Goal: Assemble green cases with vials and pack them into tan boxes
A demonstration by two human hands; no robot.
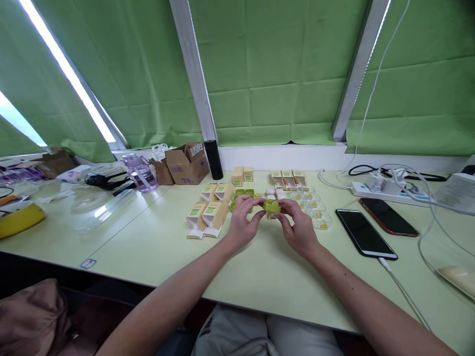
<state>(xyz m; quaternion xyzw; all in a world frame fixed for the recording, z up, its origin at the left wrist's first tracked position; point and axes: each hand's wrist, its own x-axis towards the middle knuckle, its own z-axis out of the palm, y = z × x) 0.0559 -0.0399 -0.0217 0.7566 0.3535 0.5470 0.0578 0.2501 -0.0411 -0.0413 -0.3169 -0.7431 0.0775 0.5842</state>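
My left hand [243, 220] and my right hand [299, 227] meet over the middle of the pale table [260, 269], both pinching a small green plastic piece [271, 206]. Left of my hands lie several small tan cartons with green labels [210, 213], some open at the ends. More tan cartons [289, 179] stand in a row behind. A green tray piece [243, 194] lies just beyond my left fingers. Clear blister shells with yellow dots [315, 210] lie to the right of the green piece.
Two phones [365, 232] lie face up at the right, one on a cable. A white power strip [374, 189] with cords sits behind them. A cardboard box [187, 163], a black cylinder [214, 159] and a purple bottle [141, 173] stand at the back left.
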